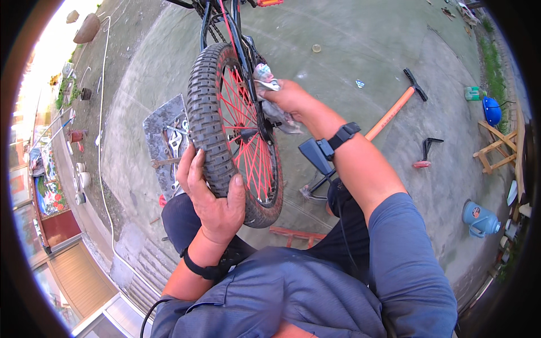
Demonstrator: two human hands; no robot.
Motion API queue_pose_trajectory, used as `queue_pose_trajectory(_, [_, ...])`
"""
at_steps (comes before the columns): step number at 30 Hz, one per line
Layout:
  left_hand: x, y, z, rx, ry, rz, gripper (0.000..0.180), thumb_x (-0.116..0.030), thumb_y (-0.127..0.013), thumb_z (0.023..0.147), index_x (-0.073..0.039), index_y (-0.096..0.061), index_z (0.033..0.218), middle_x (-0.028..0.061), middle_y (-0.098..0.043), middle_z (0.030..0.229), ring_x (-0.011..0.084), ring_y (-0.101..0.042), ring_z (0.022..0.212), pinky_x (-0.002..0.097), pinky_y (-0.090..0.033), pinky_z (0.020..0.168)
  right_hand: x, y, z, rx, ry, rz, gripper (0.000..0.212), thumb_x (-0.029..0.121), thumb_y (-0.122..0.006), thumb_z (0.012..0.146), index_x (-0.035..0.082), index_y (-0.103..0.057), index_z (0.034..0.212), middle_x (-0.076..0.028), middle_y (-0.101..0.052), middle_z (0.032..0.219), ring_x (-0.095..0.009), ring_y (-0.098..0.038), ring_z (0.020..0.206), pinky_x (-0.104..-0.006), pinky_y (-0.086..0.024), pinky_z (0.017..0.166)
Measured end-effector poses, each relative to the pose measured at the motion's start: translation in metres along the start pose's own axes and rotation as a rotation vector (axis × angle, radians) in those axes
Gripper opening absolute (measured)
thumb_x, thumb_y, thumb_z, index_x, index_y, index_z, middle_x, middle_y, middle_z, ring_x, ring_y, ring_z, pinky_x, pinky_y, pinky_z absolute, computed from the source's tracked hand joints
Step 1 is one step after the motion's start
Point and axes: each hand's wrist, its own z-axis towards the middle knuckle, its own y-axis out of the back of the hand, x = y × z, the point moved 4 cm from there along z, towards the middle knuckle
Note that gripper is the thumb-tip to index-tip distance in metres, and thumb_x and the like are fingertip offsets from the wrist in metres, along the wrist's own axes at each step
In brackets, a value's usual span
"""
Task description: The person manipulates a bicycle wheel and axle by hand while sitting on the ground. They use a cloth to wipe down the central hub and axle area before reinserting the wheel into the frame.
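Head view. Wheel with knobbly black tyre (205, 107): one, upper centre of the frame, standing upright, red spokes (256, 160). Left hand (213, 211): one, lower centre; thumb and fingers spread wide, fingertips at the tyre's left side, thumb on the tread; firmness of grip cannot be told. Right hand (288, 101): one, upper centre; fingers curled closed about a rag (286, 119), grey-white, crumpled, beside the bicycle frame (243, 59), its lower end near the hub.

Edges and room: tyre's left edge just beside the tray; floor (349, 56) stretches from the wheel to the pump at right of centre; the person's knees stand either side of the wheel's lower part; a white hose (102, 84) runs down the left of the frame.

Containers: tray (155, 119), one, grey, left of centre, holding wrenches (176, 139), several, overlapping, exact count uncertain. Jug (480, 218), one, blue, right edge, contents hidden. Tub (472, 93), one, green, upper right, contents unclear.

Further count: pump (394, 111), one, orange with black T-handle, lying slantwise; helmet (492, 111), one, blue, upper right; folding stool (496, 147), one, wooden, below the helmet; pedal (269, 3), one, orange, top edge.
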Motion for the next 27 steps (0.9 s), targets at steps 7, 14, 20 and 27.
queue_pose_trajectory(7, [-0.003, 0.003, 0.003, 0.013, -0.008, -0.011, 0.065, -0.020, -0.069, 0.085, 0.004, -0.038, 0.137, 0.0251, -0.036, 0.140, 0.0389, -0.039, 0.129, 0.0473, -0.031, 0.109, 0.044, 0.078, -0.071, -0.010, 0.046, 0.376, 0.027, 0.016, -0.062, 0.095, 0.003, -0.061, 0.119, -0.008, -0.071, 0.101, -0.019, -0.070, 0.090, -0.0348, -0.057, 0.080])
queue_pose_trajectory(14, [-0.003, 0.015, 0.004, 0.034, 0.012, -0.081, 0.061, -0.021, -0.069, 0.088, 0.001, -0.040, 0.137, 0.0209, -0.040, 0.139, 0.0341, -0.044, 0.126, 0.0424, -0.045, 0.098, 0.070, 0.113, -0.164, -0.133, 0.265, 0.528, 0.030, 0.014, -0.059, 0.097, 0.001, -0.056, 0.124, -0.012, -0.068, 0.108, -0.022, -0.070, 0.093, -0.0363, -0.058, 0.083])
queue_pose_trajectory(20, [0.023, 0.047, -0.015, -0.022, 0.062, -0.061, 0.053, -0.017, -0.066, 0.091, 0.001, -0.044, 0.135, 0.0195, -0.046, 0.135, 0.0314, -0.048, 0.123, 0.0397, -0.047, 0.095, 0.085, 0.096, -0.236, -0.146, 0.362, 0.574, 0.030, 0.011, -0.054, 0.099, 0.000, -0.053, 0.127, -0.011, -0.066, 0.107, -0.023, -0.068, 0.094, -0.0386, -0.056, 0.085])
queue_pose_trajectory(27, [0.075, 0.047, -0.059, -0.002, 0.176, -0.073, 0.046, -0.020, -0.063, 0.094, 0.003, -0.048, 0.130, 0.0208, -0.054, 0.124, 0.0325, -0.057, 0.113, 0.0403, -0.049, 0.092, 0.039, 0.060, -0.280, -0.163, 0.306, 0.436, 0.038, 0.017, -0.058, 0.098, 0.000, -0.052, 0.131, -0.007, -0.065, 0.113, -0.017, -0.065, 0.099, -0.0341, -0.052, 0.090])
